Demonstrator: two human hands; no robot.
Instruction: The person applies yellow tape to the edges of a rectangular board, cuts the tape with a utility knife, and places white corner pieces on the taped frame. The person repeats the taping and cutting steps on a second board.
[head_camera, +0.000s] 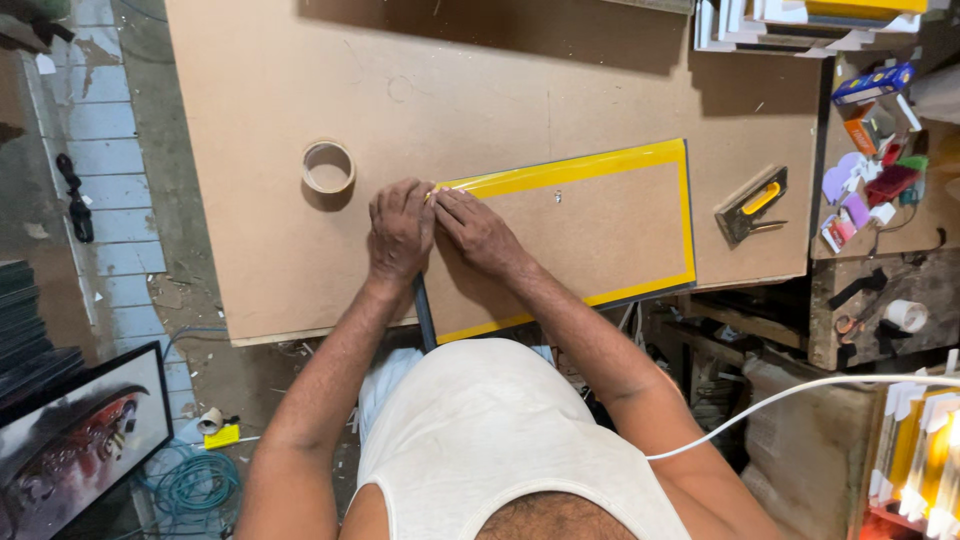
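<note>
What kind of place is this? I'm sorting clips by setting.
Probably a picture-framing workshop: a yellow-bordered brown backing board lies on a large fibreboard worktable, a yellow-handled staple gun rests beside it, and a black-framed picture leans on the floor.

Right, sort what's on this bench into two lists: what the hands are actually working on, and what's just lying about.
In use:
- left hand and right hand, pressed together at the corner of the yellow-edged board
- dark strip under the left wrist

Lying about:
- tape roll
- staple gun
- colourful small items on the side bench
- framed picture on the floor
</note>
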